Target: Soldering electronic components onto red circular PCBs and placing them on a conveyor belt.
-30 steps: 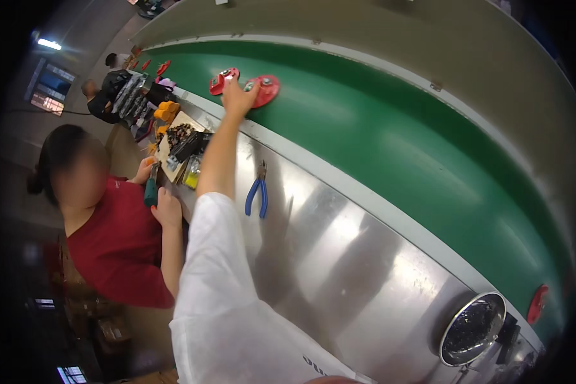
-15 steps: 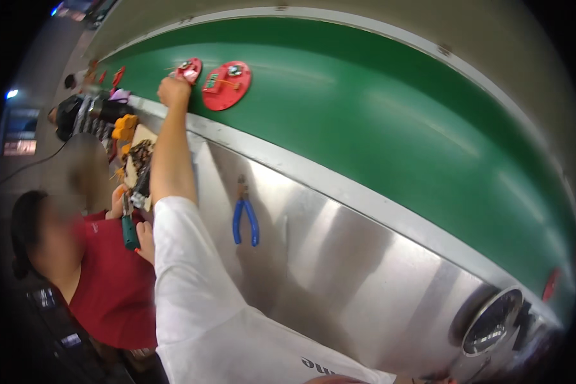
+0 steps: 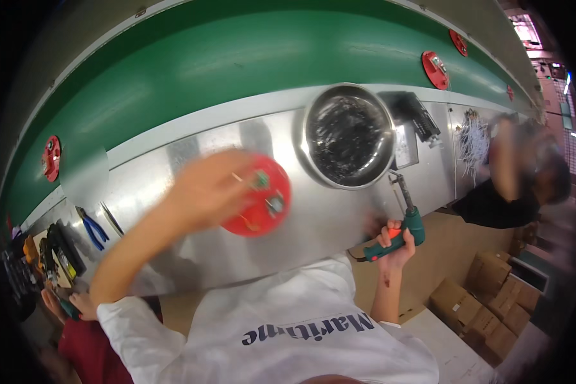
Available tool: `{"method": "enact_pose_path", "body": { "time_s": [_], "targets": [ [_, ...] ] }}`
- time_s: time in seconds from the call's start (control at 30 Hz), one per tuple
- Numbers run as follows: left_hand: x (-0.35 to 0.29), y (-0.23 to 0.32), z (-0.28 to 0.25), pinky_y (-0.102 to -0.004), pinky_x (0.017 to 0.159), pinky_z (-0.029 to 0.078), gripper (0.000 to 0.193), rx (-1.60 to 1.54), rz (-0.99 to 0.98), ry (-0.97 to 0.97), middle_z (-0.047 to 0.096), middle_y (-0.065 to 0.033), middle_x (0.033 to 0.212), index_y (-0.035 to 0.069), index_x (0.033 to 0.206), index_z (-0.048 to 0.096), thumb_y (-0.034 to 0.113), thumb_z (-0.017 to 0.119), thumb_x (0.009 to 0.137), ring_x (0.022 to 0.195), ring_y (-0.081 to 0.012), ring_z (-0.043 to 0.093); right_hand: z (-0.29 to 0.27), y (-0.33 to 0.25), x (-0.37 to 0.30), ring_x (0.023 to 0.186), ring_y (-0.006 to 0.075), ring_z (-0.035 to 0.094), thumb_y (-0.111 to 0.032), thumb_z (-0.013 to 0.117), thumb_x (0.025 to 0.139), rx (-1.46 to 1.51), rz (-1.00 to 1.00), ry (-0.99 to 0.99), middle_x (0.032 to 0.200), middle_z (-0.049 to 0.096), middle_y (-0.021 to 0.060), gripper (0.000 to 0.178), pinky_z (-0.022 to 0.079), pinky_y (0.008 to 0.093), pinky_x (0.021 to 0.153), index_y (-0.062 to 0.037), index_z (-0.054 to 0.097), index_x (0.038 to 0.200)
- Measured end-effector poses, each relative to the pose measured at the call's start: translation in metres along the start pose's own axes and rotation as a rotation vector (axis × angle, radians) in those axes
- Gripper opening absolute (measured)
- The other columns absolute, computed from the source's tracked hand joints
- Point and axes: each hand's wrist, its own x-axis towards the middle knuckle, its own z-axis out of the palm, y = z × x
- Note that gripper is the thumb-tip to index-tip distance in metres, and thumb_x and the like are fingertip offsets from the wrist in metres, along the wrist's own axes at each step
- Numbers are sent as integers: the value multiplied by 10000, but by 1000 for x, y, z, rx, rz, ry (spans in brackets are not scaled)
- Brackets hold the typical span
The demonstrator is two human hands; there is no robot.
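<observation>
My left hand [image 3: 214, 189], blurred by motion, grips a round red disc [image 3: 273, 221] over the metal worktop, with its fingers at the disc's left side. The disc carries a small green circuit board, a silvery part and thin wires. Closed around its handle, my right hand [image 3: 397, 246] holds a green soldering gun [image 3: 414, 225] at the worktop's near edge. The gun's long metal tip points up and away from me, toward a steel bowl [image 3: 310, 160] of small dark pieces. A cord leaves the handle's lower end.
The green belt [image 3: 237, 67] along the far side bears other red discs [image 3: 435, 70]. Blue-handled cutters [image 3: 93, 228] lie left, beside a tweezer-like tool [image 3: 112, 219]. Black boxes [image 3: 419, 118] and white wires [image 3: 472, 144] are right of the bowl. Co-workers sit on both sides; cardboard boxes [image 3: 486, 269] stand behind right.
The view has swung to the right. My left hand has come back from the belt to the worktop with a red disc. My right hand and the soldering gun have come into view.
</observation>
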Motion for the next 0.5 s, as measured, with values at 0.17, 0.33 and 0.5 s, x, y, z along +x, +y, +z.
{"method": "enact_pose_path", "body": {
  "time_s": [0.17,0.33,0.5],
  "targets": [
    [38,63,85,-425,859,502,404,-97,59,-54,582,-170,1142,-5,1015,605,112,734,651,1004,-342,586,-3,2,1,586,177,479,-267,564,832,6,42,-17,974,514,109,285,367,282,536,-13,497,941],
    [88,65,93,-383,739,459,268,88,-188,150,601,-104,1012,16,923,637,120,708,686,925,-285,571,-3,-1,2,577,175,490,-267,559,834,44,72,-64,985,516,111,280,375,290,541,-18,496,948],
    [152,40,122,-375,757,414,162,187,-375,187,607,-79,901,42,878,667,128,714,749,900,-265,541,-2,-3,2,586,156,476,-273,560,834,-2,89,-48,977,513,98,274,377,280,541,-24,502,931]
  ]
}}
